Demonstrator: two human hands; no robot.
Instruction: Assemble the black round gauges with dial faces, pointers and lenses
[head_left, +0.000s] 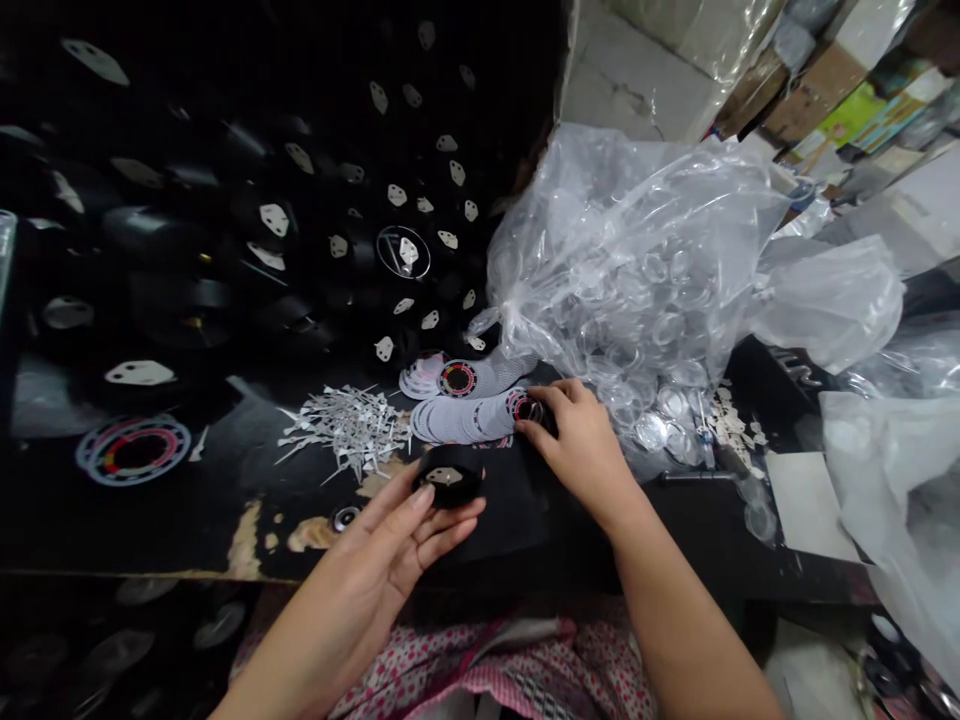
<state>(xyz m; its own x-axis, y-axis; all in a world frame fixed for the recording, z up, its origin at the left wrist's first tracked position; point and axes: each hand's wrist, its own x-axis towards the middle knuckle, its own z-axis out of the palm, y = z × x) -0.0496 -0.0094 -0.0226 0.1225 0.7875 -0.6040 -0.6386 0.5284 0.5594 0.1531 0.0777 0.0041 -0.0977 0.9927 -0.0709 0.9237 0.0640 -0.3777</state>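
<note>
So the left hand [401, 535] has the black cup [454, 485] clamped between thumb and fingers, held above the table [480, 545], with the cup's pale plate facing up. The right hand [581, 440] is just beyond and to the right of that grip, at the near-right end of the long row of discs [457, 420]. Its thumb and fingertips sit around the red and black end disc [519, 404], but I can't tell if they're actually pinched on it.

Past the left hand's grip, a bit to its left, there's a messy heap of white pointers [349, 432]. A little metal ring [346, 518] lies near that hand's left side. Way further left are a few big dials [135, 450], overlapping. Behind the row there's a shorter bunch of discs [424, 377], and beyond that a big mass of black cups [300, 240] with pale plates. Behind the right hand's grip, spreading right, is a clear bag [637, 240] full of clear rings. Well right of both grips lies a white card [810, 505].
</note>
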